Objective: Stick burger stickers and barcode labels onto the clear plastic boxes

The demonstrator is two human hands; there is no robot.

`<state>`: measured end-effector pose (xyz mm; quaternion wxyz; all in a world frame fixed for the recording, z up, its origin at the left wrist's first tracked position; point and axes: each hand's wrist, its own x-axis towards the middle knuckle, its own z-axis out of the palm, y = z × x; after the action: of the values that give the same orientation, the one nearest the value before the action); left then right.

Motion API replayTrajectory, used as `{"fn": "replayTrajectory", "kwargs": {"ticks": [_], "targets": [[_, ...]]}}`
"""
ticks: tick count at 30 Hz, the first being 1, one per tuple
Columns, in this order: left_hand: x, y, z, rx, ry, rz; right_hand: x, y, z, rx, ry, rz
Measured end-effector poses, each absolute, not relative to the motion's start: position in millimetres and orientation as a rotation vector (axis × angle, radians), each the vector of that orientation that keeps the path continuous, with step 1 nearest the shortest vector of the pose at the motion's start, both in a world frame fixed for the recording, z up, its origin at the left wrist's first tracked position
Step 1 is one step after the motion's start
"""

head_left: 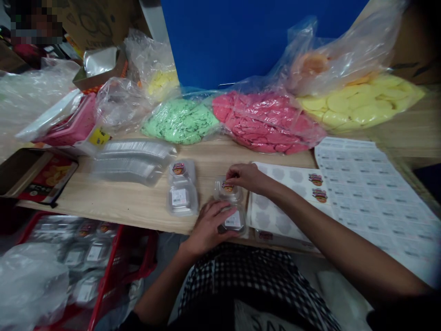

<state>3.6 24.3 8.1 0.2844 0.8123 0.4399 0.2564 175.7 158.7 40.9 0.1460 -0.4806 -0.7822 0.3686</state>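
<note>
A clear plastic clamshell box [239, 211] lies opened out flat at the table's front edge, its near half bearing a white barcode label. My left hand [212, 225] grips that near half, thumb on the front side and fingers over the left. With fingertips pinched, my right hand [246, 177] is on a colourful burger-shaped sticker [227, 186] at the far half; whether the sticker is fully stuck down cannot be seen. To the left lies another opened clear box [182, 197] with a sticker and a label. A sticker sheet [270, 197], with several stickers peeled off, extends under my right forearm.
Barcode label sheets [375, 184] cover the right side. Behind stand bags of green [181, 120], red [265, 122] and yellow pieces [365, 101]. Nested clear boxes [129, 161] lie left, beside a tin [44, 177]. A red crate [110, 262] of packed boxes is below left.
</note>
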Motion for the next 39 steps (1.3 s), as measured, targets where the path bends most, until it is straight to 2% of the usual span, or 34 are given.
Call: {"fn": "replayTrajectory", "kwargs": {"ticks": [4, 7, 12, 17, 21, 27, 32, 39], "targets": [[3.9, 24.5, 8.3, 2.178, 1.189, 0.679, 174.1, 147.6, 35.3, -1.457, -2.328, 0.779], [3.9, 24.0, 8.6, 2.161, 1.192, 0.676, 176.5, 141.8, 28.0, -1.523, -2.178, 0.696], [3.4, 19.4, 11.8, 2.110, 1.162, 0.764, 193.7, 134.3, 26.0, -1.528, -1.772, 0.778], [2.8, 10.0, 26.1, 1.859, 1.207, 1.031, 215.5, 108.4, 44.9, -1.505, -1.448, 0.848], [-4.9, 4.4, 44.8, 1.692, 1.183, 1.198, 222.2, 85.9, 58.2, -1.506, -1.377, 0.926], [-45.5, 7.8, 72.1, 1.651, 1.226, 1.352, 239.2, 66.2, 56.5, -1.530, -1.407, 0.849], [-84.9, 25.8, 82.3, 1.872, 1.412, 1.141, 274.8, 56.5, 38.5, -1.633, -1.386, 0.728], [-99.3, 42.2, 61.9, 1.972, 1.512, 0.843, 330.0, 63.5, 9.1, -1.759, -1.453, 0.408]]}}
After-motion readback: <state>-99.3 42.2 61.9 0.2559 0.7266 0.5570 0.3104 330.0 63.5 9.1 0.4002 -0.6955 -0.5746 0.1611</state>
